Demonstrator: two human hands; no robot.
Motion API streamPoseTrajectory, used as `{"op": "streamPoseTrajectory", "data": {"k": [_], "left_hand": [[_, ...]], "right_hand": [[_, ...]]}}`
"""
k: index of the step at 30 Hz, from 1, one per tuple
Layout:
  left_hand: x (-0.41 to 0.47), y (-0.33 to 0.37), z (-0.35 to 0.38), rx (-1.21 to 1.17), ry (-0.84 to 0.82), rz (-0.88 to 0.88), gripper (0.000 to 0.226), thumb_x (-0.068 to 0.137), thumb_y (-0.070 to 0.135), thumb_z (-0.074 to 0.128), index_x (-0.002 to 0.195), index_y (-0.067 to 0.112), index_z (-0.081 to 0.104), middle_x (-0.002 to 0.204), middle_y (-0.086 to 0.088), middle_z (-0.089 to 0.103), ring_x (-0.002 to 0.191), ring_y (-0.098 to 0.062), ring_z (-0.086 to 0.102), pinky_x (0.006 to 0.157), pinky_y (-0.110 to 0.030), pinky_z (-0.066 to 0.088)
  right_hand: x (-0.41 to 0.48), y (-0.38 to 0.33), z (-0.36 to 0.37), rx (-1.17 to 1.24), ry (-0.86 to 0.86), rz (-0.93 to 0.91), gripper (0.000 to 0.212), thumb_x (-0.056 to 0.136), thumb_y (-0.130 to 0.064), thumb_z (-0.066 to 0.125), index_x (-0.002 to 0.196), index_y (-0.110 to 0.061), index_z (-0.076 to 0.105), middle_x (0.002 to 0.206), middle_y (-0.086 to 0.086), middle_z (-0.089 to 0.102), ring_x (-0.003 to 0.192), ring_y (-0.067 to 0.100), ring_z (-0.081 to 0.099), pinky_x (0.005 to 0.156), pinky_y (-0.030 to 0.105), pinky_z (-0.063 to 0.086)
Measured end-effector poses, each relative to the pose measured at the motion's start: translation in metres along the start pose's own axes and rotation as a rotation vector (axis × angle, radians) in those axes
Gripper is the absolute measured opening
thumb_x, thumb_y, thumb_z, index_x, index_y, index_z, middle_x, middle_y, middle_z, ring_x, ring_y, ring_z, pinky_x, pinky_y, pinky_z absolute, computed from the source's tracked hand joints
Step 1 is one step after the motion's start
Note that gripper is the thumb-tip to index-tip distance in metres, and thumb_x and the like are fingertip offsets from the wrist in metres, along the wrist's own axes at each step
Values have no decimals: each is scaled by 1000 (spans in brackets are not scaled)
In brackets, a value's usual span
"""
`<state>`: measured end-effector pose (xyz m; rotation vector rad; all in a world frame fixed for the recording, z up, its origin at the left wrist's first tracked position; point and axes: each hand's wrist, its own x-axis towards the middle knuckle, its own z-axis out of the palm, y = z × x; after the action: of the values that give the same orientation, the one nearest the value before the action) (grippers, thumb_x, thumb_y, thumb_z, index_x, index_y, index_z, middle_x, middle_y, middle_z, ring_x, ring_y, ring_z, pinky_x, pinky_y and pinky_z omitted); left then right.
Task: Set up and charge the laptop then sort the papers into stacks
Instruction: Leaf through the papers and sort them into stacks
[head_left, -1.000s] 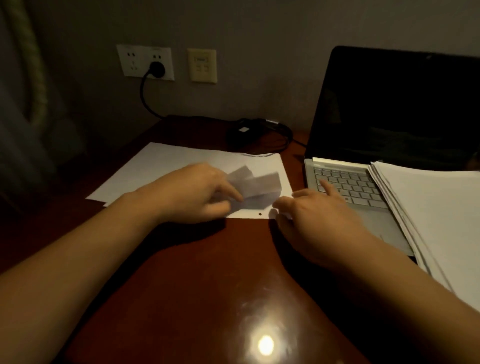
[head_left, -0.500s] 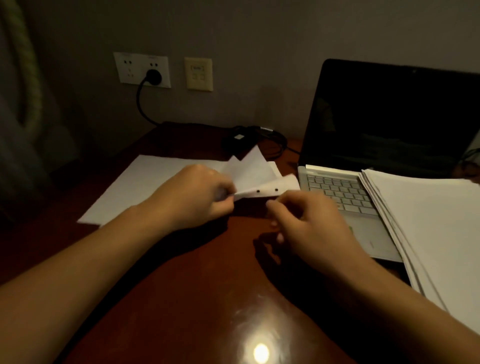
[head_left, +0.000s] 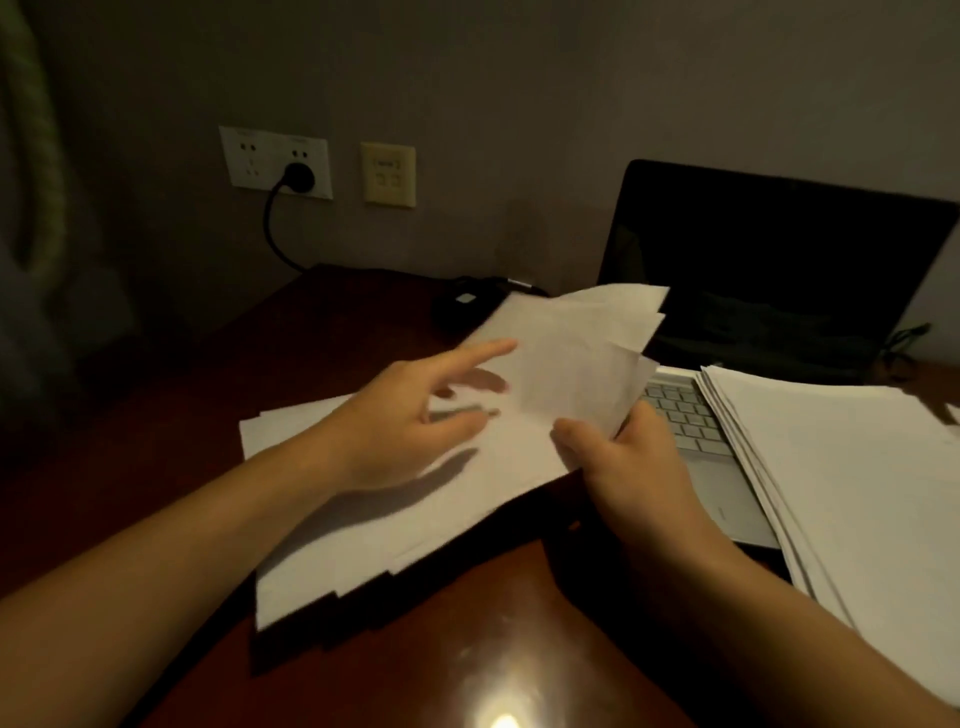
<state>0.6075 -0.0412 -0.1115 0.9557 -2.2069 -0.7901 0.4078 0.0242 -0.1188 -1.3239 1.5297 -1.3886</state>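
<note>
Fanned sheets (head_left: 571, 353) now lifted; right hand (head_left: 634, 467) clamped on their edge. Left hand (head_left: 405, 431) has let go, fingers spread alongside. Sorting underway.

held sheets (head_left: 571, 353): white, fanned, tilted, pinched by right hand (head_left: 639, 467) | desk sheets (head_left: 291, 426): flat, left of grip | paper stack (head_left: 831, 467): thick, right of grip, overlapping laptop (head_left: 769, 270) | laptop: open, screen dark, behind grip | plug (head_left: 298, 176): socketed, far left
</note>
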Motion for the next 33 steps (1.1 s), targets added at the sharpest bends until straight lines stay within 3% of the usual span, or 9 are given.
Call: {"op": "streamPoseTrajectory", "data": {"k": [5,7,9,12,15,18,23,27,33], "left_hand": [[6,-25,-24,89,255,-315,67,96,35,65,155,32,33,140,18,44,128,-5,43,104,-29,38],[7,-28,-31,-87,276,-382,53,96,39,64,146,30,48,133,17,54,121,-10,55,102,-36,45],[7,-25,-33,-300,253,-407,28,96,35,64,120,22,69,112,5,74,104,-17,71,95,-41,54],[5,-18,-31,-409,263,-386,18,94,29,66,101,15,76,96,-4,78,91,-21,75,84,-38,60],[6,-11,-27,-516,390,-356,17,96,25,65,97,11,74,85,-3,78,82,-21,75,65,-26,59],[9,-5,-22,-588,491,-319,13,98,25,63,104,17,71,90,2,78,85,-18,75,63,-25,60],[12,5,-16,-608,416,-195,27,102,16,56,121,35,60,112,7,75,101,-14,73,82,-35,60],[12,14,-14,-630,417,-76,38,102,5,51,121,37,54,109,15,74,102,-9,72,75,-24,60],[9,12,-10,-678,451,-74,50,98,6,56,138,34,44,121,0,70,106,-16,71,78,-29,61]], "right_hand": [[1,-9,-9,69,75,-135,10,88,-11,66,96,-16,66,88,5,73,80,22,71,66,35,58],[1,-14,-14,136,76,-182,10,89,-10,66,97,-16,67,88,4,74,79,17,71,64,27,57],[5,-18,-19,182,101,-213,16,91,-12,66,107,-16,66,94,1,75,83,14,72,65,23,58],[17,-14,-26,277,112,-196,30,91,-20,68,120,-21,61,106,-4,74,93,11,72,76,26,59],[24,-7,-31,196,-29,-120,39,85,-24,72,122,-25,60,110,-9,73,99,9,70,78,22,57],[26,-1,-31,57,-115,-109,31,86,-17,72,115,-26,63,107,-10,73,99,11,70,77,25,59],[26,-4,-37,91,49,-240,28,89,-28,66,114,-36,58,107,-15,69,95,5,68,70,23,59],[27,-7,-41,166,100,-302,29,88,-26,66,115,-35,60,108,-15,72,97,7,69,73,25,59],[25,-11,-39,176,129,-353,32,88,-20,68,111,-36,53,103,-21,68,96,-1,66,69,14,55]]}}
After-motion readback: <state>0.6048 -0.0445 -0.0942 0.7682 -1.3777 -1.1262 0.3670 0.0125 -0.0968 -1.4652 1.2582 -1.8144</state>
